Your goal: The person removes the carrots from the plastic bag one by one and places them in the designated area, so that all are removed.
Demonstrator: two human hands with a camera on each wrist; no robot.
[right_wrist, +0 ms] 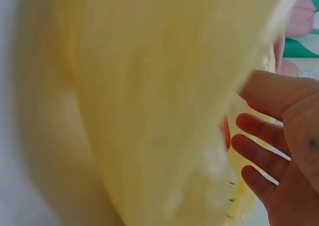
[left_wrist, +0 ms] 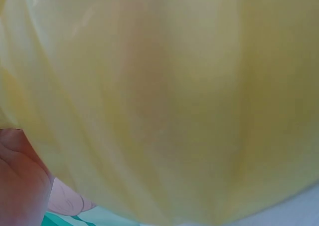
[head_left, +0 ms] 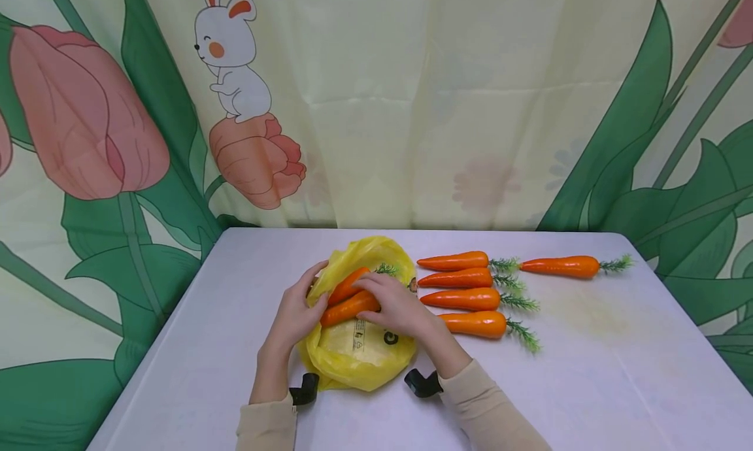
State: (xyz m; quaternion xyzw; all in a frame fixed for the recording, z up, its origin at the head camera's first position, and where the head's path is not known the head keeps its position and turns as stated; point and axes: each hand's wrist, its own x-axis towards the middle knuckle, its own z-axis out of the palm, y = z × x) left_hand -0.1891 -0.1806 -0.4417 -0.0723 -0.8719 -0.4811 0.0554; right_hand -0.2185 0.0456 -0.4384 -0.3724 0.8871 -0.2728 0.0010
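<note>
A yellow plastic bag (head_left: pixel 376 376) lies on the table with its mouth spread wide. Two orange carrots (head_left: pixel 348 287) show inside it, side by side, with green leaves at the top one's thick end. My left hand (head_left: pixel 297 310) grips the bag's left rim, thumb inside the mouth. In the left wrist view, yellow film covers nearly everything. Over the bag's mouth is my right hand (head_left: pixel 394 300), its fingertips right at the lower carrot's thick end. The right wrist view shows this hand's fingers (right_wrist: pixel 259 153) loosely spread, nothing visible between them, beside the bag's wall.
Several carrots (head_left: pixel 470 299) with green tops lie in a stack of rows just right of the bag. Another carrot (head_left: pixel 561 267) lies farther right, its tip near their leaves. A patterned curtain (head_left: pixel 382 144) hangs behind the white table (head_left: pixel 588 385).
</note>
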